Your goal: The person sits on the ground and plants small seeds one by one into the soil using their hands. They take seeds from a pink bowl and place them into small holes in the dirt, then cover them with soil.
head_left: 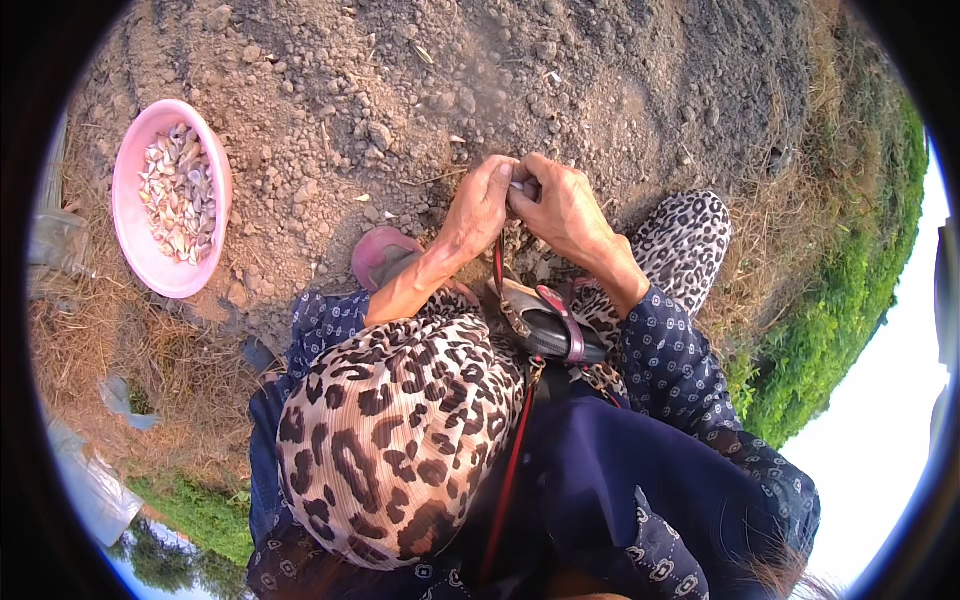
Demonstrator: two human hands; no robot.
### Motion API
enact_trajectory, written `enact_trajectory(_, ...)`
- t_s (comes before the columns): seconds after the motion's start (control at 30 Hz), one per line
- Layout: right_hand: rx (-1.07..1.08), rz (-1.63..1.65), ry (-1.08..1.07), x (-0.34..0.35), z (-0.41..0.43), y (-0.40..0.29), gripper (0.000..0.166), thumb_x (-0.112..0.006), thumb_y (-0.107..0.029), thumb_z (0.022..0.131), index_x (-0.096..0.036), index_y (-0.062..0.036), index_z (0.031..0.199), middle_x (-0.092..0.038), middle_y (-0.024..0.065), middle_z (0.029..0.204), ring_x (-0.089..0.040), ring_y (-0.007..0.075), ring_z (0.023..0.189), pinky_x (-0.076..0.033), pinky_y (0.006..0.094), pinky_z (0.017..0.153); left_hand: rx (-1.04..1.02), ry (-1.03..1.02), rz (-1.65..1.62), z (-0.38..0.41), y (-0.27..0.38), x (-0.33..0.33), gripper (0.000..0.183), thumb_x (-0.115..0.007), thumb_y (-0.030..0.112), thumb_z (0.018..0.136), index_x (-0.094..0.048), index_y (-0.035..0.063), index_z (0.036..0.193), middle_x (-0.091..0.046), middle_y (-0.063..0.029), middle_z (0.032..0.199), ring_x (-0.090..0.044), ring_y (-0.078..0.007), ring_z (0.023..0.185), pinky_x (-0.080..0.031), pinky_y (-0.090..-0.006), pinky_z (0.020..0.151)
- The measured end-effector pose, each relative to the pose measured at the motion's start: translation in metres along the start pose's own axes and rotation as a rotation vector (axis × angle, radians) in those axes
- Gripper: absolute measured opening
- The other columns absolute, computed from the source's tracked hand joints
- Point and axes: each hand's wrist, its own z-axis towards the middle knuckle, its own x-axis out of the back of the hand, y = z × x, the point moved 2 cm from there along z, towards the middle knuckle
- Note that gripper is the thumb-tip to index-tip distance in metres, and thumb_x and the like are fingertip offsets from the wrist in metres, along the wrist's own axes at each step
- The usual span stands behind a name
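My left hand [478, 204] and my right hand [564, 201] meet above the soil in front of my knees. Between their pinched fingertips is a small pale piece [517, 185], mostly hidden; it may be a garlic clove. To the left, a pink plastic bowl [126, 196] rests on the ground, holding many garlic cloves [180, 195]. A red and black strap [499, 259] hangs just below my hands, leading to a small dark bag [556, 330] at my lap.
Loose, lumpy soil [420, 97] spreads ahead, with a few pale bits on it. Dry grass [772, 247] and green plants [847, 330] border the right. A pink shoe [382, 251] is below my left forearm. Plastic sheeting [101, 487] lies at the lower left.
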Motion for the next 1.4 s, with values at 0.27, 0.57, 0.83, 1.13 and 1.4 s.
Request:
enact_trajectory(0.27,0.014,-0.059,0.301,0.019,0.036,0.041,0.013,-0.064,-0.014,0.087,-0.06,-0.0026,0.091,-0.065,0.0142,0.078,-0.067,0.0306,0.074,-0.052,0.0384,0.066,0.354,0.006,-0.609,0.004,0.001,0.016,0.03,-0.041,0.03,0.104,-0.052,0.0017,0.104,-0.048,-0.0012,0.068,-0.039,-0.0061,0.05,-0.028,-0.0186,0.037)
enact_trajectory(0.57,0.188,-0.468,0.374,0.008,0.058,0.049,0.008,-0.061,-0.017,0.087,-0.06,-0.0083,0.086,-0.058,0.0107,0.084,-0.061,0.0327,0.077,-0.049,0.0427,0.067,0.417,0.028,-0.733,0.009,-0.002,0.014,0.032,-0.04,0.03,0.104,-0.053,0.0008,0.104,-0.052,-0.003,0.072,-0.044,-0.0082,0.054,-0.032,-0.0201,0.04)
enact_trajectory(0.83,0.192,-0.409,0.412,0.017,0.045,0.037,0.016,-0.061,-0.022,0.089,-0.067,-0.0094,0.095,-0.061,0.0099,0.083,-0.064,0.0304,0.081,-0.05,0.0415,0.069,0.41,0.039,-0.71,0.01,0.005,0.015,0.04,-0.036,0.034,0.104,-0.053,-0.0014,0.113,-0.062,-0.0112,0.083,-0.049,-0.0107,0.057,-0.036,-0.0221,0.044)
enact_trajectory(1.13,0.389,-0.151,0.061,-0.01,0.0,-0.006,0.018,-0.067,-0.013,0.08,-0.066,-0.0048,0.096,-0.057,0.0115,0.089,-0.06,0.0319,0.086,-0.05,0.0421,0.074,0.43,0.129,-0.453,-0.002,0.01,0.014,0.034,-0.035,0.029,0.104,-0.056,0.0027,0.108,-0.056,-0.0032,0.072,-0.043,-0.0069,0.048,-0.03,-0.0205,0.037)
enact_trajectory(1.4,0.414,-0.135,0.245,0.014,0.011,-0.01,0.01,-0.062,-0.011,0.088,-0.061,-0.0019,0.093,-0.06,0.0152,0.082,-0.062,0.0362,0.075,-0.05,0.0432,0.066,0.328,0.054,-0.582,-0.001,0.018,0.019,0.028,-0.041,0.026,0.102,-0.054,0.0016,0.101,-0.055,-0.0056,0.076,-0.04,-0.0066,0.047,-0.028,-0.0198,0.037)
